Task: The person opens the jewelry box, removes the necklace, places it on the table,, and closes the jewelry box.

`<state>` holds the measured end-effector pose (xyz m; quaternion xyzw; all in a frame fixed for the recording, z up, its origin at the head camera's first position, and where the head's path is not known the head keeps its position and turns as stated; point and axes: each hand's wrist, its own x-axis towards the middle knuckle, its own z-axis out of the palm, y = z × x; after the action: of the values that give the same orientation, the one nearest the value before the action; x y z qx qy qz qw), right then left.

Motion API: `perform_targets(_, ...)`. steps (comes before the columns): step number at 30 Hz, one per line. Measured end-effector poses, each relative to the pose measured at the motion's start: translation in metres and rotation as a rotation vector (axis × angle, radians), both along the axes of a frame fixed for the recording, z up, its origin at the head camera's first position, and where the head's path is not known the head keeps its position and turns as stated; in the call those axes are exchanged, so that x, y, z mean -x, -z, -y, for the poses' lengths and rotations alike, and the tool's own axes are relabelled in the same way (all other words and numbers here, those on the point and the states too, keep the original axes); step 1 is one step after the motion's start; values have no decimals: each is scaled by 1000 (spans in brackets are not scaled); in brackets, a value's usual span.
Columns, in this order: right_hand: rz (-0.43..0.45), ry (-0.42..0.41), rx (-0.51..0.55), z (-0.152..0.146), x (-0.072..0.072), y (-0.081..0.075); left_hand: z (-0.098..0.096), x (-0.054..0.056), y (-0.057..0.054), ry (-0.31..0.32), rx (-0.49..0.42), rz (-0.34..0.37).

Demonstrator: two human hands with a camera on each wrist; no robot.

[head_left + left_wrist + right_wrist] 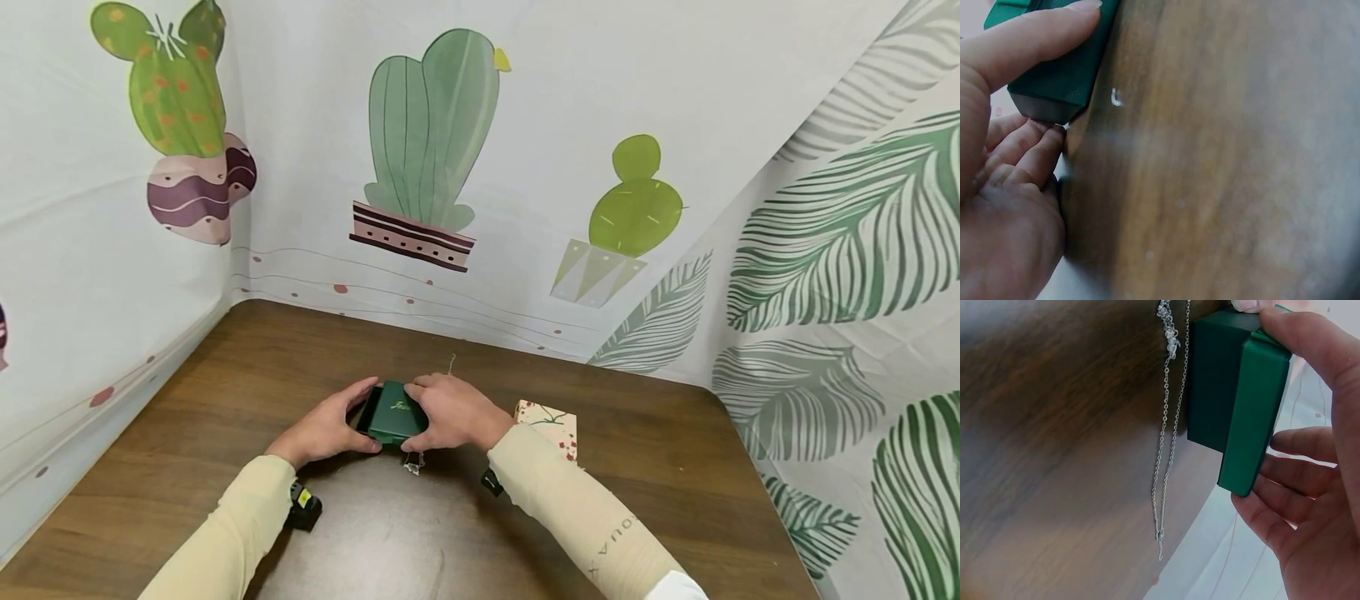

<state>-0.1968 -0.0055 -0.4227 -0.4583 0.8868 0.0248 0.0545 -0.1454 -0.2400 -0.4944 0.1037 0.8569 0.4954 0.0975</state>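
A dark green jewelry box with gold script on its lid rests on the table between both hands. My left hand grips it from the left, thumb along the near side. From the right, my right hand pinches the lid, with the thumb at the near edge and fingers at the far edge. The brighter green lid stands out past the darker base. A silver chain necklace lies just right of the box, partly hidden under my right hand in the head view.
A small cream box or card with a floral print lies right of my right hand, partly behind the sleeve. The brown wooden table meets a white cloth backdrop printed with cacti and leaves.
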Motion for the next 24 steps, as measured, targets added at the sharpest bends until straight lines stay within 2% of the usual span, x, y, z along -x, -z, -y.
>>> perform_targets(9, -2, -12, 9, 7, 0, 2, 0, 0, 0, -6, 2, 10)
perform_targets(17, -1, -16, 5, 13, 2, 4, -1, -2, -3, 8, -32, -25)
perform_targets(24, -12, -29, 1, 17, 2, 2, 0, -1, -1, 2, -1, -32)
